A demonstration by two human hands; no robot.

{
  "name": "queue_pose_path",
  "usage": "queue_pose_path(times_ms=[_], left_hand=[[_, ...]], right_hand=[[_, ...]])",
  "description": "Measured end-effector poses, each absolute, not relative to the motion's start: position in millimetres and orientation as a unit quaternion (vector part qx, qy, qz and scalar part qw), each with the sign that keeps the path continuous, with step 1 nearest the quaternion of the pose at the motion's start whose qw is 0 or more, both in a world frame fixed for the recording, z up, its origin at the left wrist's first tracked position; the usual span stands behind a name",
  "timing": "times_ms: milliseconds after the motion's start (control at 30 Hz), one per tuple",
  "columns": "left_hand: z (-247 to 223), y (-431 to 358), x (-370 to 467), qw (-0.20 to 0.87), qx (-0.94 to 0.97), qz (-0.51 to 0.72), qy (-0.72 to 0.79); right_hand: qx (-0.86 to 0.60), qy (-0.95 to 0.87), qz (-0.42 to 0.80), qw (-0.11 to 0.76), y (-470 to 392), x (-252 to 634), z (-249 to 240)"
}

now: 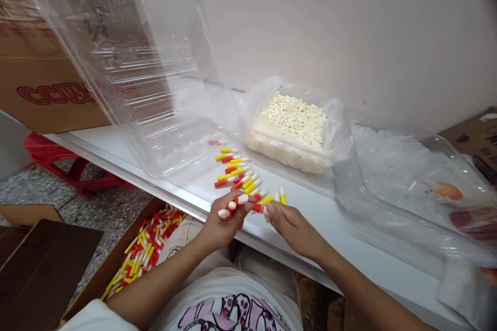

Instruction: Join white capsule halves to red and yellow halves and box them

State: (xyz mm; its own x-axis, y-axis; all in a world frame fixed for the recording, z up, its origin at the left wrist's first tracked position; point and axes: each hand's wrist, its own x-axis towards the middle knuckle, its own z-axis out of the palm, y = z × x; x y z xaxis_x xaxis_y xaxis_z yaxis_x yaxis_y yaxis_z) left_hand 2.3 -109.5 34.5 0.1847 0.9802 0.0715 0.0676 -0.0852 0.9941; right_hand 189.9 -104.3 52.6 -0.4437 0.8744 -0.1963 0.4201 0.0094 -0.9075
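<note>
My left hand (223, 225) is closed around several small red tubes (232, 206) whose white ends point up. Between my two hands lies another red tube (258, 208), its white end pinched by the fingertips of my right hand (287, 225). Just beyond them, a loose row of red and yellow tubes with white ends (240, 170) runs across the white table (310, 194). A clear plastic tub lined with a bag (337, 108) stands behind, filled with small white pieces (297, 119).
A cardboard box (97, 274) of many red and yellow tubes sits below the table edge at left. On the table stand a large clear container (182, 77), tilted up, and another (388, 165) at right. A printed carton (46, 67) is far left, near a red stool (73, 165).
</note>
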Motion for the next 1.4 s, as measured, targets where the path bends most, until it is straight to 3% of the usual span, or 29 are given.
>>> queue_pose_path(times_ms=[100,333,533,667,800,867,1000,1167,1233,1400], left_hand=[[28,-104,7,0.548,0.533,0.444,0.468],[7,-81,0,0.399,0.572,0.467,0.544],[-6,-76,-10,0.413,0.557,0.434,0.575],[-8,-84,-10,0.444,0.564,0.426,0.551],[-11,-89,-4,0.471,0.553,0.427,0.538],[-11,-89,-1,0.492,0.525,0.433,0.544],[-3,-88,-3,0.529,0.484,0.431,0.547],[0,-98,-17,0.532,0.473,0.432,0.553],[-2,-101,-18,0.533,0.466,0.432,0.559],[-6,-97,-10,0.554,0.465,0.423,0.546]], right_hand=[[-0.450,-0.778,0.368,0.239,-90,196,49],[-0.435,-0.859,0.164,0.216,-44,197,32],[-0.564,-0.749,-0.007,0.347,0,245,105],[-0.698,-0.646,-0.084,0.296,40,317,135],[-0.738,-0.661,-0.004,0.137,71,345,121],[-0.713,-0.694,0.022,0.099,85,336,112],[-0.749,-0.656,-0.032,0.087,103,332,115],[-0.900,-0.418,-0.094,0.087,90,426,100],[-0.909,-0.416,-0.010,0.008,78,466,78],[-0.868,-0.438,0.228,-0.054,54,475,39]])
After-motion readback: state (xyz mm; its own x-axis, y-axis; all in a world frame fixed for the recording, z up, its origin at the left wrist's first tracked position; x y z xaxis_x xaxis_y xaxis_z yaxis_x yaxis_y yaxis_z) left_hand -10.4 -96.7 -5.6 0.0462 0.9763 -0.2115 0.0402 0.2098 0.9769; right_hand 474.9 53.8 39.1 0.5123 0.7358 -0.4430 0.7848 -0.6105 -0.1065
